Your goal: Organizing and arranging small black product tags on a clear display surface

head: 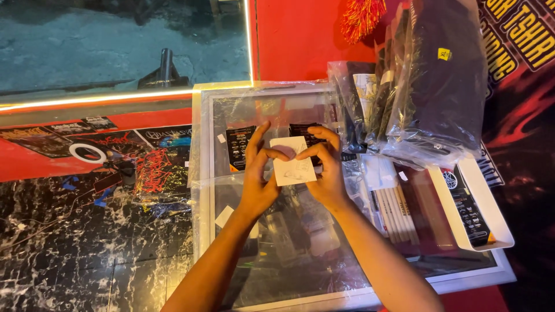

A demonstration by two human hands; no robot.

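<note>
Holding a small white card point(293, 160) up between both hands, we have it lifted clear of the plastic-wrapped frame point(347, 294) that lies flat beneath, so its faint drawing faces us. Our left hand point(258, 173) pinches the card's upper left edge between thumb and forefinger, the other fingers spread upward out of the way. Our right hand point(325, 167) closes on the upper right edge in the same manner, its fingers curled over the top. Gripping at the edges, we judge, keeps the printed face unsmudged and readable. Dark printed stickers point(240, 147) show under the frame's wrap just behind the card. To the right a white tray point(497, 228) holds flat packets, and bagged dark garments point(439, 81) lean upright against the red wall, kept off the working surface
</note>
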